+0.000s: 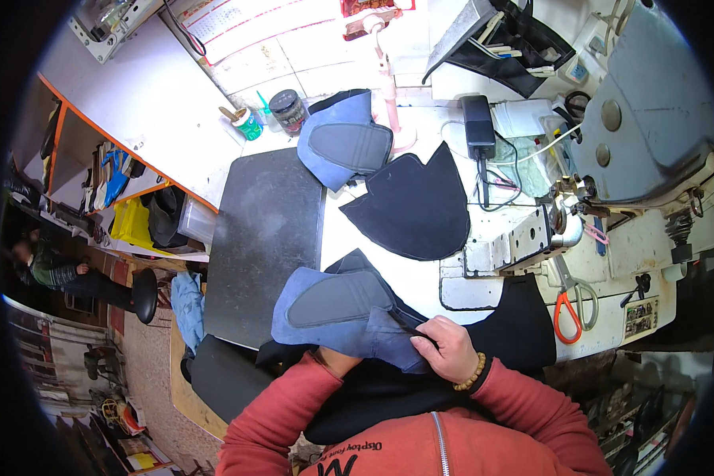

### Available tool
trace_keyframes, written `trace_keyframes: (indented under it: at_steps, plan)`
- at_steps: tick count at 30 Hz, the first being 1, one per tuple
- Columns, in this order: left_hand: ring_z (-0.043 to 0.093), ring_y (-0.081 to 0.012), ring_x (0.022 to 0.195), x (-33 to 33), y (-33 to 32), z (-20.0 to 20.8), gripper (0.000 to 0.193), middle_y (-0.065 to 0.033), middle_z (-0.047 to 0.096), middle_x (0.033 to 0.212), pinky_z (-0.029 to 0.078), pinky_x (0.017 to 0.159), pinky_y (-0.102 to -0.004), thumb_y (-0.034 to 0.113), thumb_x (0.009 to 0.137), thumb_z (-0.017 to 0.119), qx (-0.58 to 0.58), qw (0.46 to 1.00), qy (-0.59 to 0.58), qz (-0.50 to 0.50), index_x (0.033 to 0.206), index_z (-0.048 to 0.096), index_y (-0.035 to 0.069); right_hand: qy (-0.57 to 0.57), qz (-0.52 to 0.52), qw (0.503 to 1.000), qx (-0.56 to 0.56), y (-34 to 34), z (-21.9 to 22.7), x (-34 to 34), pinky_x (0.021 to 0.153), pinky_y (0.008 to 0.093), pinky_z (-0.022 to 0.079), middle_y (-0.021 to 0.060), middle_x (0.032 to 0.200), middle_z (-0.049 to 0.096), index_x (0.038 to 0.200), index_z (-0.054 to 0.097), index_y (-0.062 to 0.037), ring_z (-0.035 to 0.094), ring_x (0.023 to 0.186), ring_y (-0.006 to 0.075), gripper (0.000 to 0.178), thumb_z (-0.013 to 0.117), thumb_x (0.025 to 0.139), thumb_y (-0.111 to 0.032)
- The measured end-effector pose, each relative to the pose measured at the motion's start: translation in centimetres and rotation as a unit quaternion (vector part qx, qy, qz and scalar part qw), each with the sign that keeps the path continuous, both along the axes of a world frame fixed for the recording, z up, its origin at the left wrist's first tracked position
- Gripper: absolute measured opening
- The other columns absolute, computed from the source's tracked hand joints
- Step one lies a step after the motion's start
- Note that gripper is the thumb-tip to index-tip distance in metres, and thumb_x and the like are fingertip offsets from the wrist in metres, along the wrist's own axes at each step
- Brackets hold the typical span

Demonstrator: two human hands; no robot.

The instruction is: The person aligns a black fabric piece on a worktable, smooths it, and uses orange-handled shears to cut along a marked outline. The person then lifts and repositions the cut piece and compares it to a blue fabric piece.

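Observation:
A blue suede-like fabric piece (325, 305) with a dark grey, stitched oval patch and black lining is between my hands at the table's near edge. My left hand (339, 362) reaches up under it, and the fabric hides its fingers. My right hand (449, 349) pinches the piece's right edge, where blue meets black, between thumb and fingers. Farther back, a similar blue piece with a grey patch (349, 143) lies on the table. Next to it is a flat black piece (416, 206) with a notched top. Black material (520, 325) spreads right of my right hand.
A sewing machine (642, 119) stands at the right, with orange-handled scissors (570, 301) near it. A dark board (266, 238) covers the left of the table. A black adapter (477, 127), a jar (288, 111) and a pink stand (386, 87) are behind. A person (55, 266) is far left.

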State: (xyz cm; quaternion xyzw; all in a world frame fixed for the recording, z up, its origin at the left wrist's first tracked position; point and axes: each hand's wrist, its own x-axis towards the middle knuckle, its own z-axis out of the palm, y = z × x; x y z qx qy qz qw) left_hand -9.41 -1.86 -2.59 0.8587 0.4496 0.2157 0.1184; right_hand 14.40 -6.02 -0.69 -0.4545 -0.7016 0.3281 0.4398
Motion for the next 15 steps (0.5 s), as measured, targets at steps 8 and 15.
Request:
trace_keyframes:
  at_steps: [8, 15]
  plan:
    - [0.058, -0.0362, 0.113, 0.3, 0.2, 0.1, 0.038, -0.0169, 0.062, 0.120, 0.046, 0.098, -0.0463, 0.030, 0.091, 0.065, 0.015, 1.000, -0.004, 0.011, 0.121, 0.062, 0.007, 0.028, 0.009, 0.999, -0.021, -0.2, 0.3, -0.2, 0.065, 0.0382, 0.049, 0.0116, 0.079, 0.064, 0.088, 0.067, -0.0013, 0.062, 0.073, 0.0306, 0.013, 0.070, 0.089, -0.014]
    - [0.057, -0.0353, 0.117, 1.3, -0.5, 1.0, 0.043, -0.0158, 0.061, 0.124, 0.044, 0.101, -0.0450, 0.029, 0.091, 0.065, -0.005, 0.999, -0.047, 0.026, 0.127, 0.060, 0.007, -0.093, -0.031, 0.995, -0.008, -0.6, 1.0, 0.4, 0.069, 0.0379, 0.051, 0.0078, 0.083, 0.066, 0.091, 0.070, -0.0058, 0.063, 0.079, 0.0281, 0.010, 0.071, 0.088, -0.015]
